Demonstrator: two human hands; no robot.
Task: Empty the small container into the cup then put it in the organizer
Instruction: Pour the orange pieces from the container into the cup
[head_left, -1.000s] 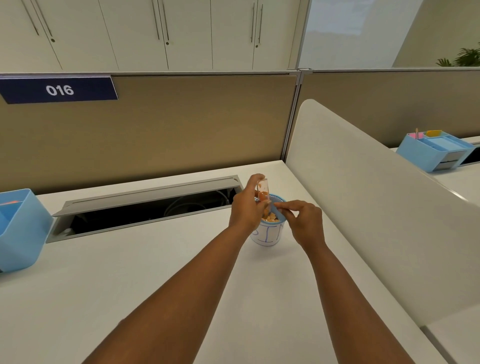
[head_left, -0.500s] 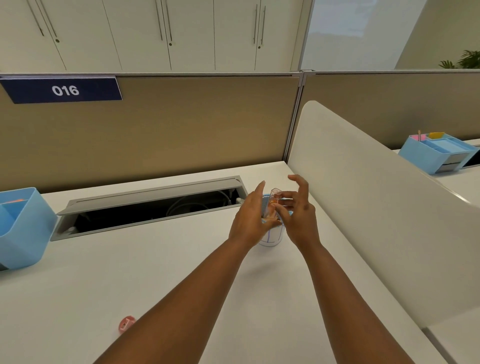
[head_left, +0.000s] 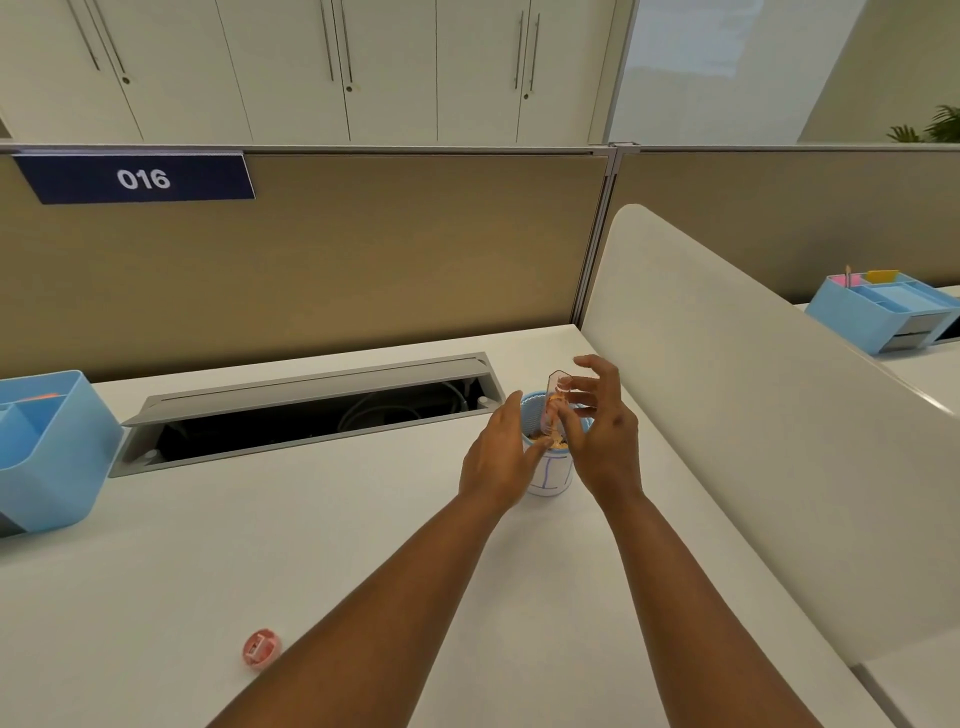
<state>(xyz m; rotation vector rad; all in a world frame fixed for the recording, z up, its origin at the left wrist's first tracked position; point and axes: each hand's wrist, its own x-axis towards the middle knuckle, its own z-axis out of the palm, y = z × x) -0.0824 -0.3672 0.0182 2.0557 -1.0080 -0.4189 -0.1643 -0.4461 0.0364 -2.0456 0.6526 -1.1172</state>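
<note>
White desk surface (head_left: 260, 545) fills the lower view, bounded at the back by a tan partition (head_left: 363, 260) carrying a plate marked 016 (head_left: 140, 178). The cup (head_left: 551, 475) stands on the desk near the white side divider (head_left: 753, 415); all positions below are referenced to the cup. Directly above its blue rim, the small container (head_left: 555, 402), a clear narrow case, is held roughly upright and tilted, with orange-tan contents visible in its lower part and in the cup mouth. The right hand (head_left: 597, 436), on the cup's right, pinches the container between thumb and fingertips, remaining fingers spread open. The left hand (head_left: 498, 457), on the cup's left, is loosely curled with fingertips at the rim; whether it grips anything cannot be determined. The blue organizer (head_left: 52, 452) sits far left of the cup. A small pink round item (head_left: 261, 647) lies well in front and left. An open cable trough (head_left: 311, 415) runs behind and left.
</note>
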